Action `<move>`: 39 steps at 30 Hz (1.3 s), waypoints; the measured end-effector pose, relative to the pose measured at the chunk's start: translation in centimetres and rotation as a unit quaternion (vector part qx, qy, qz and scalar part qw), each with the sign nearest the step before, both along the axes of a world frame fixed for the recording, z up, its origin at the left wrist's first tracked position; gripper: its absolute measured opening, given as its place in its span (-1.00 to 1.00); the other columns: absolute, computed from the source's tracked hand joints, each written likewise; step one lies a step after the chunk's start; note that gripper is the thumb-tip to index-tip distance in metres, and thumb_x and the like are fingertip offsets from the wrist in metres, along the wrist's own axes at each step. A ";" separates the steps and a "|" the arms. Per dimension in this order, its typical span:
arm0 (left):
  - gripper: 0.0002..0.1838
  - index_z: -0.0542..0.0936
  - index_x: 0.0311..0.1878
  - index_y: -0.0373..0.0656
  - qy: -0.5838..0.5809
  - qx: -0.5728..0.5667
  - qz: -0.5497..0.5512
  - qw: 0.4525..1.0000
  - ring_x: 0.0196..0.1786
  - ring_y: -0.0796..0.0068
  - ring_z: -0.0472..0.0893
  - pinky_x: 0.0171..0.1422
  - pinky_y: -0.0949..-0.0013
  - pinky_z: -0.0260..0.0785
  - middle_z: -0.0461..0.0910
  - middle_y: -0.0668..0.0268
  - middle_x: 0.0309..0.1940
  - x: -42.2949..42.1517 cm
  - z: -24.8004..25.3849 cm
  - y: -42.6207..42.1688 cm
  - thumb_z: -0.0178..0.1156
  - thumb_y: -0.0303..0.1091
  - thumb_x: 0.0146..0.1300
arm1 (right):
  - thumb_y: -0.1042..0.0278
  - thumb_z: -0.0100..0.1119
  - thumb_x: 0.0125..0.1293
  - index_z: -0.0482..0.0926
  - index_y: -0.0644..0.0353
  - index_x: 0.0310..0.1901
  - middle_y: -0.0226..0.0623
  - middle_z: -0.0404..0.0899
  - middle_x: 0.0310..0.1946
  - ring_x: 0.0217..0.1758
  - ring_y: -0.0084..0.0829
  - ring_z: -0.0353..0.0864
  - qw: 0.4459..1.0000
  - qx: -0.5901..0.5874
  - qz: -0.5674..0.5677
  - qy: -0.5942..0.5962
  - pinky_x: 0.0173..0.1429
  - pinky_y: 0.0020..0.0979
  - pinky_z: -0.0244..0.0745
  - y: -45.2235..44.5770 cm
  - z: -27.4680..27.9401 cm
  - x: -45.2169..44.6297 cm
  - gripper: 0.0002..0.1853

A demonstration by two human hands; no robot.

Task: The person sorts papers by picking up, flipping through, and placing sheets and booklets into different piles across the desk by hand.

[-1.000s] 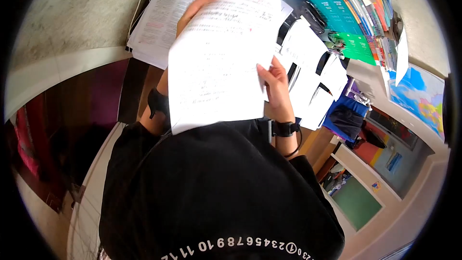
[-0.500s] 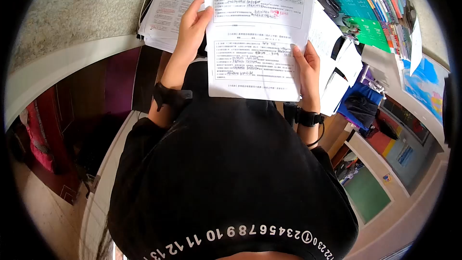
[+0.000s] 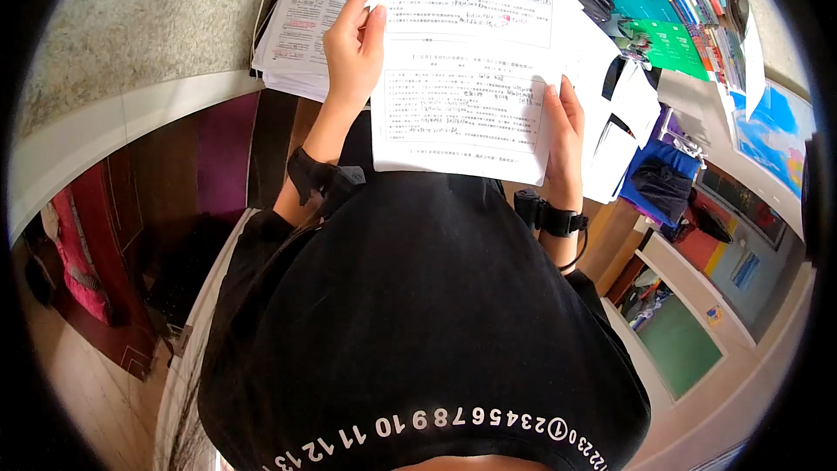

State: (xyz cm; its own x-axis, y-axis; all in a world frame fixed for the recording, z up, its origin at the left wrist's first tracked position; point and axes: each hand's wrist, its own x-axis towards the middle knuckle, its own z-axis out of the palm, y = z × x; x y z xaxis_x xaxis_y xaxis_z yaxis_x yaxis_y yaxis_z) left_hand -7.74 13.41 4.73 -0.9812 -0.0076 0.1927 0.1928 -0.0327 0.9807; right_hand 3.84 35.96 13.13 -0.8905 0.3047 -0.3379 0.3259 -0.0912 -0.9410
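Note:
A white printed worksheet (image 3: pixel 462 57), with boxed text, dark handwriting and a few red marks, is held up in front of my chest. My left hand (image 3: pixel 356 51) grips its left edge, thumb pressed against the side and fingers partly hidden. My right hand (image 3: pixel 565 135) holds the lower right edge, with the thumb on the front and fingers curled around the side. Whether there is one sheet or more cannot be made out. Dark bands circle my left wrist (image 3: pixel 323 176) and right wrist (image 3: pixel 560 216).
Behind my left hand lies a stack of printed papers (image 3: pixel 301 30). Loose white sheets (image 3: pixel 632 105) lie to the right, near a green booklet (image 3: pixel 664 45) and a row of upright books (image 3: pixel 689 0). A dark red cabinet door (image 3: pixel 96 279) stands at the lower left.
The worksheet has shifted slightly left and its lower right corner has dipped a little. Both hands keep their hold, the left fingers slightly higher. The whole view has turned slightly.

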 end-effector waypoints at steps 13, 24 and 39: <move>-0.69 0.46 0.06 -0.36 -0.132 0.112 -0.186 0.967 -0.14 0.58 0.57 -0.09 0.53 0.42 0.59 0.22 -0.14 2.1 2.2 -1.1 0.09 -0.42 0.30 | 0.30 -0.07 0.42 0.39 0.34 0.12 -0.25 0.57 -0.13 -0.13 -0.60 0.51 0.999 0.020 -0.025 0.025 -0.04 -0.58 0.39 -1.0 0.0 1.8 -0.65; -0.64 0.39 0.14 -0.36 -0.216 0.228 -0.200 0.928 -0.08 0.55 0.55 -0.01 0.48 0.42 0.55 0.19 -0.07 5.1 3.2 -0.7 0.01 -0.36 0.36 | 0.33 -0.08 0.42 0.36 0.34 0.17 -0.21 0.55 -0.03 -0.04 -0.52 0.52 0.994 -0.076 -0.052 0.062 0.03 -0.53 0.40 -0.4 -1.3 2.6 -0.63; -0.65 0.37 0.16 -0.38 -0.206 0.201 -0.237 0.928 0.00 0.53 0.51 0.09 0.46 0.34 0.52 0.20 0.00 6.4 3.6 5.2 -0.03 -0.40 0.38 | -0.04 -0.17 0.42 0.36 0.27 0.21 -0.22 0.44 0.07 0.10 -0.44 0.39 0.986 -0.024 -0.165 0.018 0.14 -0.45 0.24 4.2 -0.8 6.5 -0.45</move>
State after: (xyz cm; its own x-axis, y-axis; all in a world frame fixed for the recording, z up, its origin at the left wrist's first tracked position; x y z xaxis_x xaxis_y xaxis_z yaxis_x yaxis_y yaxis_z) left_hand -1.32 18.60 8.32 -0.8829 0.4528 -0.1247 -0.3248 -0.3969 0.8585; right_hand 10.38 40.15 12.34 -0.7567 0.5645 -0.3297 0.2382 -0.2317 -0.9432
